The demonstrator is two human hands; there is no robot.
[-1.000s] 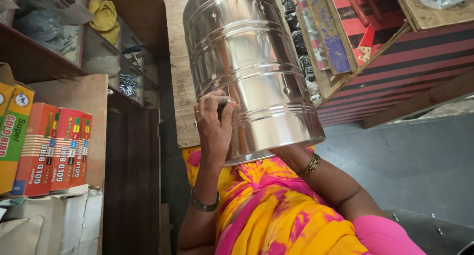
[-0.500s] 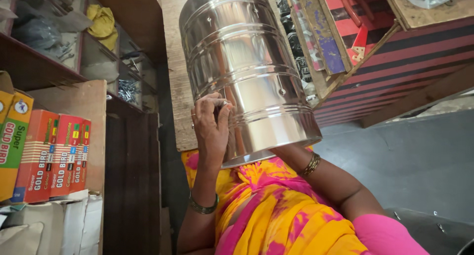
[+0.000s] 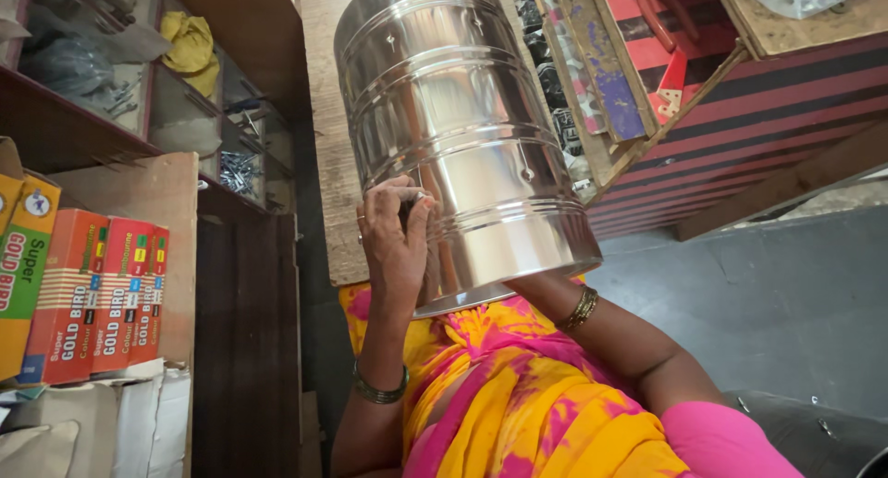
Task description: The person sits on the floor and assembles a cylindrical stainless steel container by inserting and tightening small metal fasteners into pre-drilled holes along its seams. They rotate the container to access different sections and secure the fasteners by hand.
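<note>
Steel drum (image 3: pixel 462 136) is tilting away lengthwise over the worktop (image 3: pixel 324 117); left hand (image 3: pixel 396 238) is pressing its near side, fingers curled round something small, right hand hidden inside.

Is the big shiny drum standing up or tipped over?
Tipped: the steel drum lies slanted on the wooden board, steadied by the left hand.

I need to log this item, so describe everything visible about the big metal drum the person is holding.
The steel drum is a large, shiny, silver-coloured cylinder with raised ribs around its wall and small rivets in rows. It lies tilted, its rimmed end toward the person, over a wooden board. The left hand rests on its side near the rim, fingers curled against the metal. The right forearm runs under the rim, where the hand is hidden.
</note>
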